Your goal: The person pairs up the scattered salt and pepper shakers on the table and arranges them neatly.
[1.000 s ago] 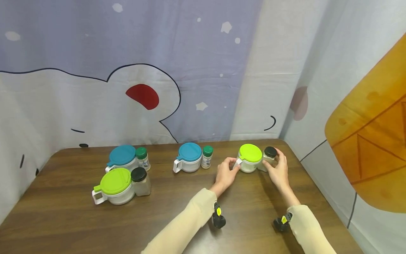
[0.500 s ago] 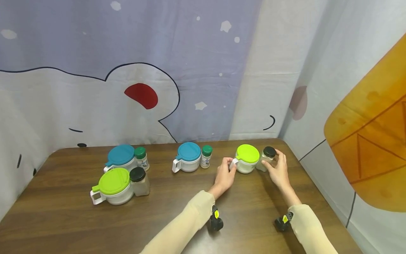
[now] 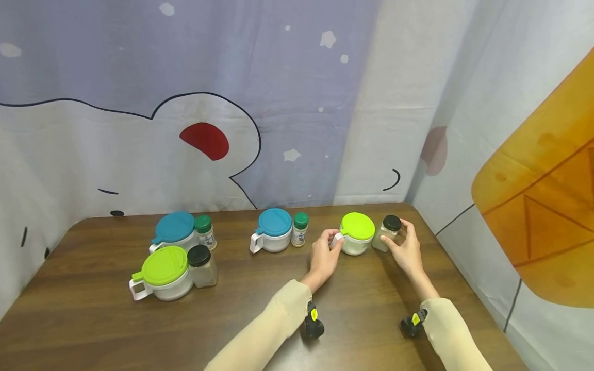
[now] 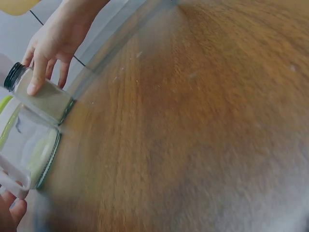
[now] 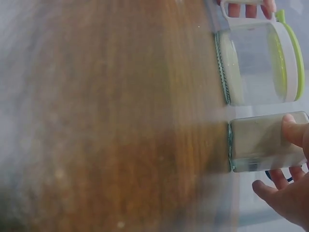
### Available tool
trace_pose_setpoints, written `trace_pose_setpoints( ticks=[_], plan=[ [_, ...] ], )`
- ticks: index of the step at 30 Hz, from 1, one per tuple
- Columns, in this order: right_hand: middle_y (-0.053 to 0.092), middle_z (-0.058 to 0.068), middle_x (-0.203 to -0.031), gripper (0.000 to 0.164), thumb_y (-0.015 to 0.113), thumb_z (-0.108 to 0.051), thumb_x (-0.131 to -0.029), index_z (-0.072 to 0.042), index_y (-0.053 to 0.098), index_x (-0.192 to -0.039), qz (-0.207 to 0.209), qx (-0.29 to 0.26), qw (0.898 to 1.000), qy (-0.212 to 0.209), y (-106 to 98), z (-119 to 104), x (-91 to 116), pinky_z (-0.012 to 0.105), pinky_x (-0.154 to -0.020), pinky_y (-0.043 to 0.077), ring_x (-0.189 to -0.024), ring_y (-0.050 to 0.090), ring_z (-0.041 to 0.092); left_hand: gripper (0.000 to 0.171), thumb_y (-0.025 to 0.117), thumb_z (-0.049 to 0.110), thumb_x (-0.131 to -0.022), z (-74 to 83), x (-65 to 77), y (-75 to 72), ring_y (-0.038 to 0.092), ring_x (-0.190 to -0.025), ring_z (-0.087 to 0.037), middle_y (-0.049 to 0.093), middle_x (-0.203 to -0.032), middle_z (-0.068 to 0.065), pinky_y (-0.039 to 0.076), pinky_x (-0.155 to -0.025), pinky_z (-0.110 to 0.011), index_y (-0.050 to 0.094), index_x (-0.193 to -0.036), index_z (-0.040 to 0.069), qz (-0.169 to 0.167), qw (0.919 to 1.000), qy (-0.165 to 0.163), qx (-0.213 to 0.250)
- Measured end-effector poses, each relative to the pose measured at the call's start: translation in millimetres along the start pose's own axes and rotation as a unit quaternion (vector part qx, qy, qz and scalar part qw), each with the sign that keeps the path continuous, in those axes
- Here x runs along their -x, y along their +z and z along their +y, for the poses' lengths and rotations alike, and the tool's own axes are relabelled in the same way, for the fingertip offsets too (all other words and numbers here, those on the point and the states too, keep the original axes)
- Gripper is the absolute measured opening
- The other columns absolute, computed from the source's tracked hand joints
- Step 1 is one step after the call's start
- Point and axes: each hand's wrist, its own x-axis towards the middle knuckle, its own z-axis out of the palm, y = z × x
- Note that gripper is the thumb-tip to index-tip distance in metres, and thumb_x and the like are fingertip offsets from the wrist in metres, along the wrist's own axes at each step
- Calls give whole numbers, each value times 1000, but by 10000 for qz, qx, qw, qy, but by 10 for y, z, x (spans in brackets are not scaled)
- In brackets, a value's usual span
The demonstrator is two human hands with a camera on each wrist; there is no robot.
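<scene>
My left hand grips the white handle of a glass seasoning pot with a lime-green lid, at the back right of the table. In the right wrist view its fingers pass through the handle. To the pot's right, my right hand holds a square spice jar with a black lid, thumb on the near face. Pale contents fill most of the jar; the pot has a pale layer at its bottom. Both stand upright, side by side, a narrow gap between them.
Left of my hands stand a blue-lidded pot and a green-capped shaker. Farther left are another blue-lidded pot, another green-capped shaker, a lime-lidded pot and a black-lidded jar. A printed curtain hangs behind the table.
The lime-lidded pot at the right has slid a little left with my left hand, opening a small gap from the spice jar. My right hand keeps its hold on the jar.
</scene>
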Motion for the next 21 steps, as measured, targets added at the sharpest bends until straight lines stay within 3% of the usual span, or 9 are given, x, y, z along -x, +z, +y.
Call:
trace_pose_setpoints(
  ticks=[3,7,15,21],
  plan=[
    [51,24,-133,66,73,-2,-82,4,35,-136,75,-23,9999,100,28,-7,10,13,-89,50,-123,52,37,25,65,17,-91,8,-2,-8,69,-98,-21,72,-106,-10,55,-86,-34,66,-114,7,73,9998,-48,-162],
    [50,25,-132,65,73,-2,-82,7,36,-134,193,-32,9996,192,51,-2,10,29,-96,48,-122,53,37,25,65,18,-91,9,-2,-12,70,-98,-20,73,-106,-9,55,-86,-34,68,-114,8,86,9995,-43,-292],
    [56,30,-124,62,76,-3,-79,9,40,-129,130,204,9996,165,-1,-24,-22,36,-94,49,-116,57,40,26,65,18,-91,-24,5,-27,70,-98,-20,73,-105,-11,56,-85,-33,69,-112,5,120,9998,53,-166],
    [57,29,-122,62,79,-4,-76,8,43,-125,124,204,9992,322,-23,-52,-33,31,-91,51,-114,59,39,24,64,17,-91,-39,11,-71,70,-97,-20,74,-104,-10,56,-85,-33,69,-111,4,65,9995,88,-290]
  ],
)
